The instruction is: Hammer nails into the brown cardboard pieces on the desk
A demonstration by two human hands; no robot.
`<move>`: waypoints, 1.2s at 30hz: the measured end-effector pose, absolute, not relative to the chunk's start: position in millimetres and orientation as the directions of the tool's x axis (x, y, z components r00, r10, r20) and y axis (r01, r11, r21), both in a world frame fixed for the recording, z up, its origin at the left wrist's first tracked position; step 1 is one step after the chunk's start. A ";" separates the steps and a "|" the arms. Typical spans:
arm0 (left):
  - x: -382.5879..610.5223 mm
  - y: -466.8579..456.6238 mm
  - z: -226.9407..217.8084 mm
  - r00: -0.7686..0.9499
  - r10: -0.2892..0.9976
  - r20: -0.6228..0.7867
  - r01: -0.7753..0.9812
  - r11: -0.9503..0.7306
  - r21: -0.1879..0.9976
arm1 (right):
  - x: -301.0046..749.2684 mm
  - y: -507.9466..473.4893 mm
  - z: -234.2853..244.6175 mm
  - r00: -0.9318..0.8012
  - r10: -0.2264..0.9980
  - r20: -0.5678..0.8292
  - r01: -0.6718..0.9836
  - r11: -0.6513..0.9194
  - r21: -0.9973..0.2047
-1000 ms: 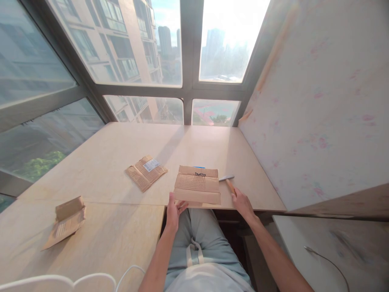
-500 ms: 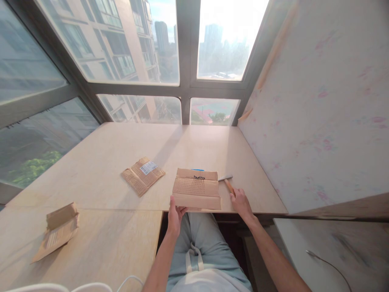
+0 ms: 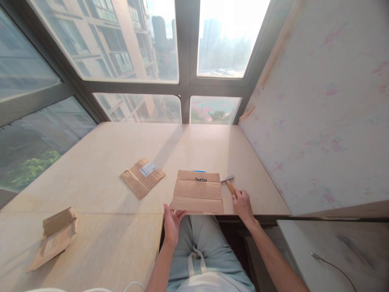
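A flat piece of brown cardboard (image 3: 199, 205) with folds and rows of small holes lies at the front edge of the table. Several dark nails (image 3: 200, 180) stand in its upper part. My left hand (image 3: 172, 225) grips the cardboard's near left corner, its thumb at the corner and its fingers at the underside. In my right hand (image 3: 243, 203) is a hammer (image 3: 231, 188), fingers wrapped round the wooden handle. The hammer's grey head rests close to the cardboard's right edge. A blue object (image 3: 199, 171) shows just behind the cardboard, mostly hidden.
A folded cardboard piece with a label (image 3: 142, 178) lies left of centre on the wooden table (image 3: 212, 146). Another bent cardboard piece (image 3: 57, 237) stands at the far left. White cords (image 3: 135, 285) run along the bottom; a cable (image 3: 331, 263) lies on a white surface at right.
My left thumb has slid off the cardboard's top to its corner, and the near left corner appears slightly lifted. My right hand still holds the hammer, hardly moved.
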State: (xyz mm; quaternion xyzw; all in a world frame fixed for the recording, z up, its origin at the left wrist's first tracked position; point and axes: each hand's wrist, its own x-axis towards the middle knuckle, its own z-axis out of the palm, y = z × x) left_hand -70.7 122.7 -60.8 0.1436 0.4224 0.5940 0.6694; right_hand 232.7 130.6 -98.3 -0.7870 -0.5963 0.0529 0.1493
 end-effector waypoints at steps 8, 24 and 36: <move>-78.0 134.5 -63.6 -0.021 0.912 -0.409 -0.665 0.292 0.687 | 229.7 128.5 -100.8 0.300 0.945 0.131 0.922 -0.251 -0.294; -91.2 112.1 -90.6 -0.199 0.820 -0.536 -0.395 0.433 0.810 | 147.6 52.7 -85.9 0.352 0.891 0.288 0.716 -0.058 -0.696; -82.1 53.7 -112.6 0.106 0.820 -0.563 -0.064 0.570 0.819 | 141.0 22.2 -128.1 -0.036 0.962 -0.269 0.455 -0.224 -0.862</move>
